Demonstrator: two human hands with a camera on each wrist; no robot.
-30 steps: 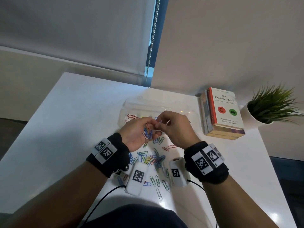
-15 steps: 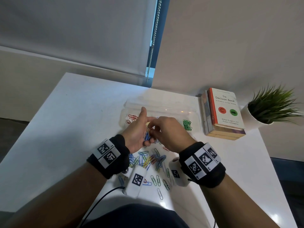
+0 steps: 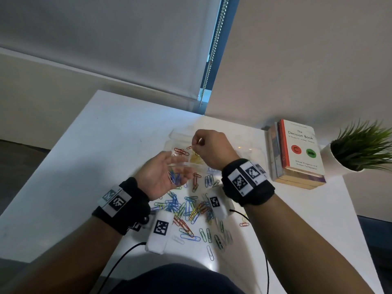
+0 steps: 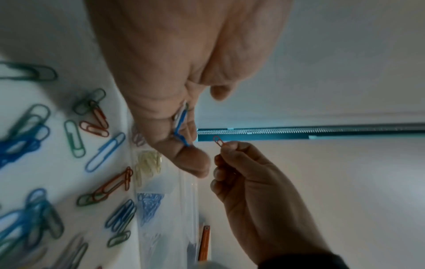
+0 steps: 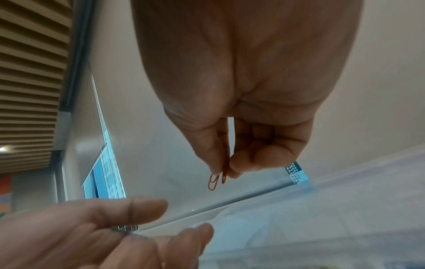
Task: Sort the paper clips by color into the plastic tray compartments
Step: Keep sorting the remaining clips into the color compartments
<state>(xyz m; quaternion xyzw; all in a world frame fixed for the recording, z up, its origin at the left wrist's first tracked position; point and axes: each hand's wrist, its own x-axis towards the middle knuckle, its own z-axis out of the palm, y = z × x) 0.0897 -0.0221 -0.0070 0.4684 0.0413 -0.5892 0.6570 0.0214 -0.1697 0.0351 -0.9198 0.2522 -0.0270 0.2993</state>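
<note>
My left hand (image 3: 179, 166) lies palm up just in front of the clear plastic tray (image 3: 254, 153), its fingers relaxed. Several blue and green clips (image 3: 174, 177) rest in its palm; one blue clip (image 4: 181, 125) shows there in the left wrist view. My right hand (image 3: 195, 145) hovers over the tray's left end, thumb and forefinger pinching red paper clips (image 5: 214, 182). Below them the left compartment holds red clips (image 3: 181, 151), and the compartment beside it holds yellow clips (image 3: 196, 159). A mixed pile of loose clips (image 3: 186, 206) lies on the white table (image 3: 106, 145) between my wrists.
A stack of books (image 3: 297, 151) stands right of the tray, with a potted plant (image 3: 360, 149) beyond it at the table's right edge. A blind's bead chain (image 3: 212, 56) hangs at the back wall. A stray red clip (image 3: 244, 224) lies under my right forearm.
My right hand has left the left palm and moved up and away over the tray's left end, carrying red clips. My left hand has turned palm up and drawn back slightly.
</note>
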